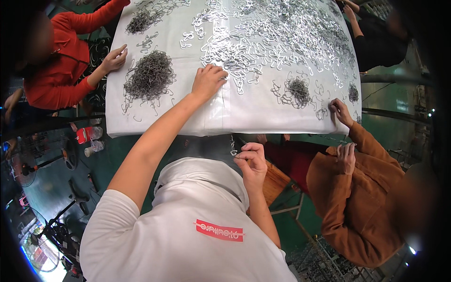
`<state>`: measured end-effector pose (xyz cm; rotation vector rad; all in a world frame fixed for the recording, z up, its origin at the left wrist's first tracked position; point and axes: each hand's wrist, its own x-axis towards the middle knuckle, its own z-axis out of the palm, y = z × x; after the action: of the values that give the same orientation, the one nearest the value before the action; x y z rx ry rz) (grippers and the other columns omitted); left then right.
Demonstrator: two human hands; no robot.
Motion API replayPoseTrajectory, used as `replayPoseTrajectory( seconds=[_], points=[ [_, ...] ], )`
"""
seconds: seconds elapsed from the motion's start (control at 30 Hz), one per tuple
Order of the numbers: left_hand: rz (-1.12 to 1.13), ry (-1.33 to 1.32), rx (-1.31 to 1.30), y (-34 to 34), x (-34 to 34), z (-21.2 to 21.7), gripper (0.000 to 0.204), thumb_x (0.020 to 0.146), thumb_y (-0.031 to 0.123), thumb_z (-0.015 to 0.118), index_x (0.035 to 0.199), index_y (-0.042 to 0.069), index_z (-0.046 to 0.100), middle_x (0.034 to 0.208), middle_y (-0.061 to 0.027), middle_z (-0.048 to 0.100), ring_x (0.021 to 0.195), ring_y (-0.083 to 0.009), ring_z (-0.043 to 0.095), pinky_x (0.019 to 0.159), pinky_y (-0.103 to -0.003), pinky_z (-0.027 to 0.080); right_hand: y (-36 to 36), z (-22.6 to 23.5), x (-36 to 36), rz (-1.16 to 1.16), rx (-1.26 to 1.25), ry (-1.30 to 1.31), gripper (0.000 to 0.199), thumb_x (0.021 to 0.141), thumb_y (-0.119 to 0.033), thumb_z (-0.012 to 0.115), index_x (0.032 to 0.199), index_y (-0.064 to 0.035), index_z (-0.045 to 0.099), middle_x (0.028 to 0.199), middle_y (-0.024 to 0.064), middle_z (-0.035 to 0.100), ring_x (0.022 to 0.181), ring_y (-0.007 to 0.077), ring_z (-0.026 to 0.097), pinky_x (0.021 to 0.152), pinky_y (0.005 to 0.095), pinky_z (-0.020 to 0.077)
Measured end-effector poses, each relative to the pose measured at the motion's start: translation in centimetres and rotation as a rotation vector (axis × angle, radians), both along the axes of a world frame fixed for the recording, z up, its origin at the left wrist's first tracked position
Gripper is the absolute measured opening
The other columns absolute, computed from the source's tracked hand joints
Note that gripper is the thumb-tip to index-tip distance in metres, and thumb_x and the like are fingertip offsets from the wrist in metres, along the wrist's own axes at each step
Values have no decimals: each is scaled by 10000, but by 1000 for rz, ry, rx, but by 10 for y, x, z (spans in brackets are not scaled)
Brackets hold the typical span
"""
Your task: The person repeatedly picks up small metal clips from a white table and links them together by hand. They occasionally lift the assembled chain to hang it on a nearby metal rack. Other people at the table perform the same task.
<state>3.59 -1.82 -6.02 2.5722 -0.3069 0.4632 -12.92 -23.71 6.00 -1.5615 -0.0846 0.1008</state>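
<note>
My left hand (pixel 208 83) reaches over the white-covered table (pixel 188 120), its fingers curled down at the near edge of a wide spread of shiny metal hooks (pixel 237 58). What its fingertips hold, if anything, is hidden. Below the table's front edge, my right hand (pixel 253 162) is raised in a pinch in front of my lap. A short string of linked metal hooks (pixel 233 146) hangs beside its thumb and fingertips, and the pinch is closed on it.
A dark heap of hooks (pixel 152 75) lies left of my left hand, a smaller heap (pixel 299 91) to the right. A co-worker in red (pixel 61 70) sits at the left; one in a brown jacket (pixel 357 188) at the right. Another person's arm (pixel 352 19) shows far right.
</note>
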Motion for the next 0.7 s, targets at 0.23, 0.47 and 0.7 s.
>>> replayPoseTrajectory(
  seconds=[0.23, 0.47, 0.7],
  points=[
    [-54, 98, 178, 8, 21, 4, 142, 797, 155, 635, 927, 101, 644, 948, -27, 643, 883, -230, 572, 761, -358, 450, 10, -3, -4, 27, 3, 19, 121, 699, 61, 692, 784, -4, 636, 973, 69, 497, 911, 181, 520, 792, 294, 449],
    [333, 409, -498, 13, -15, 34, 168, 786, 190, 657, 870, 49, 692, 807, -62, 686, 801, -202, 646, 729, -323, 498, 29, -8, -16, 43, -47, -5, 95, 736, 12, 692, 808, -15, 636, 968, 48, 500, 901, 156, 521, 800, 276, 433],
    [139, 480, -773, 11, -133, 100, 156, 833, 82, 643, 960, -5, 664, 820, -50, 682, 729, -85, 612, 685, -234, 477, 57, -17, -26, 59, -76, -31, 89, 751, -16, 701, 814, -21, 638, 946, 43, 511, 883, 158, 531, 776, 274, 443]
  ],
)
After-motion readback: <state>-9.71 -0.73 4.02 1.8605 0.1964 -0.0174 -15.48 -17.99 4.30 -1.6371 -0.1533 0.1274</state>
